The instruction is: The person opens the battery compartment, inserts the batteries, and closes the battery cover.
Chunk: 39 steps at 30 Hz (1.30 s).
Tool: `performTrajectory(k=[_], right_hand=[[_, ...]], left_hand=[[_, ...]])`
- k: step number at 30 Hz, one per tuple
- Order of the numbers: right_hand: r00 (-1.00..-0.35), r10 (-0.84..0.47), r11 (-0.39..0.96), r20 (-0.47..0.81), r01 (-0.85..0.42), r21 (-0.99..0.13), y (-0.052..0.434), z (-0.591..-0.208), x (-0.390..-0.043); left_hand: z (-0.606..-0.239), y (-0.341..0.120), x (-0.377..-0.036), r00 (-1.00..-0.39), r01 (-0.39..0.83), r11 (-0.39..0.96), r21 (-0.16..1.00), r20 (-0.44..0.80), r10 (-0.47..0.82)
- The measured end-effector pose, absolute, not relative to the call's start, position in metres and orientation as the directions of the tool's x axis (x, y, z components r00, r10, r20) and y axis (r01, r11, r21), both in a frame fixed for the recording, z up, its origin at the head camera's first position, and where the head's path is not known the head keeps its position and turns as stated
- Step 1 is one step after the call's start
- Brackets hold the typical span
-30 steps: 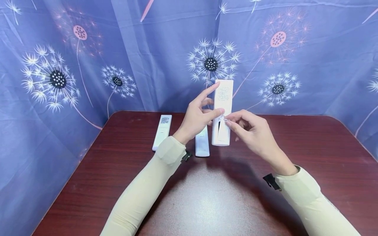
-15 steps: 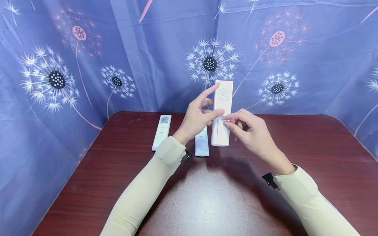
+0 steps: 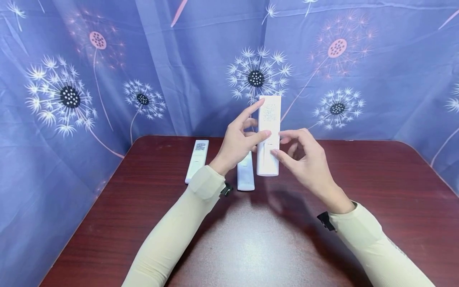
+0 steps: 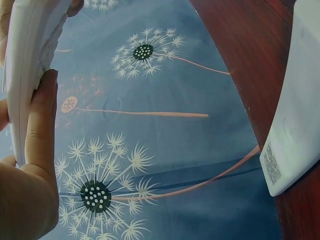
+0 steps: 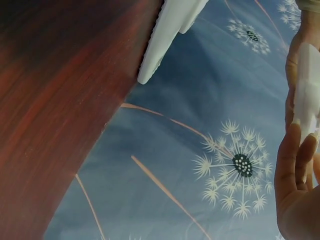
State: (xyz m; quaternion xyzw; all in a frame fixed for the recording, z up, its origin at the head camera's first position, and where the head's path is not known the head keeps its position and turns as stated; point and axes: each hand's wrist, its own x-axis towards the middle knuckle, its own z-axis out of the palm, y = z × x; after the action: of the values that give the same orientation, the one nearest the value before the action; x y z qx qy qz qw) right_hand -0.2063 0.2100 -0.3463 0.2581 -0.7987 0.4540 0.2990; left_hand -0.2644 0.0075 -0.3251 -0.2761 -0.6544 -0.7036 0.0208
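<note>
My left hand holds a white remote upright above the dark red table, its back with small print facing me. The thumb presses its left edge and the index finger reaches up along it. My right hand pinches the remote's lower half from the right, thumb on the back cover. From the left wrist the remote shows edge-on against my fingers. From the right wrist, the remote shows above my thumb.
Two more white remotes lie on the table behind my left wrist, one at the left with a QR label, one beside the held remote. A blue dandelion-print cloth hangs behind and to both sides.
My right hand has shifted from a fingertip pinch at the remote's middle to a grip lower on the cover. The remote has turned slightly more upright.
</note>
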Motion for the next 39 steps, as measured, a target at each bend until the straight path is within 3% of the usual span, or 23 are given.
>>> performTrajectory(k=[8, 21, 39], right_hand=[[-0.752, -0.101, 0.436, 0.652, -0.622, -0.650, 0.213, -0.348, -0.209], [-0.769, -0.185, 0.436, 0.612, -0.622, -0.650, 0.220, -0.347, -0.214], [-0.803, -0.173, 0.403, 0.570, -0.586, -0.703, 0.223, -0.348, -0.215]], left_hand=[[-0.323, 0.008, -0.263, -0.837, 0.376, -0.168, 0.911, 0.412, 0.361], [-0.325, 0.008, -0.261, -0.838, 0.354, -0.158, 0.922, 0.388, 0.383], [-0.328, 0.009, -0.262, -0.823, 0.375, -0.173, 0.911, 0.413, 0.390]])
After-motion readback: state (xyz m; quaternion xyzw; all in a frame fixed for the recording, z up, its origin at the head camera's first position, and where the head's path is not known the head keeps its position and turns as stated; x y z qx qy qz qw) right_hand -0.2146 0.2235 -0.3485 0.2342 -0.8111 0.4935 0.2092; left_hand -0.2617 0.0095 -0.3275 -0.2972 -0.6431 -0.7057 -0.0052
